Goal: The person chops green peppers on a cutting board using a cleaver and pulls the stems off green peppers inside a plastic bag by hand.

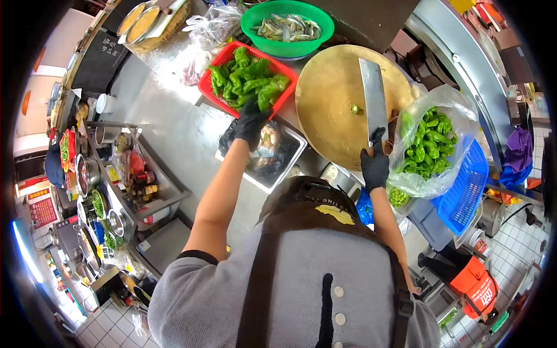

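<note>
My left hand [252, 123], in a black glove, reaches to the near edge of a red basket [204, 87] of green peppers [246, 75]. Its fingers close around a pepper there. In the other black glove, my right hand [375, 161] grips the handle of a cleaver [373, 93], whose broad blade lies over the right part of a round wooden chopping board [325, 87]. A small green pepper piece [355, 108] sits on the board, left of the blade. Right of the board, a clear plastic bag [461, 107] holds more green peppers [430, 142].
A green basin [252, 29] of small fish stands behind the board. A white tray [299, 152] with a dark bag lies below the red basket. Blue crates [464, 191] are at the right. A person in an orange vest [474, 287] is at the lower right.
</note>
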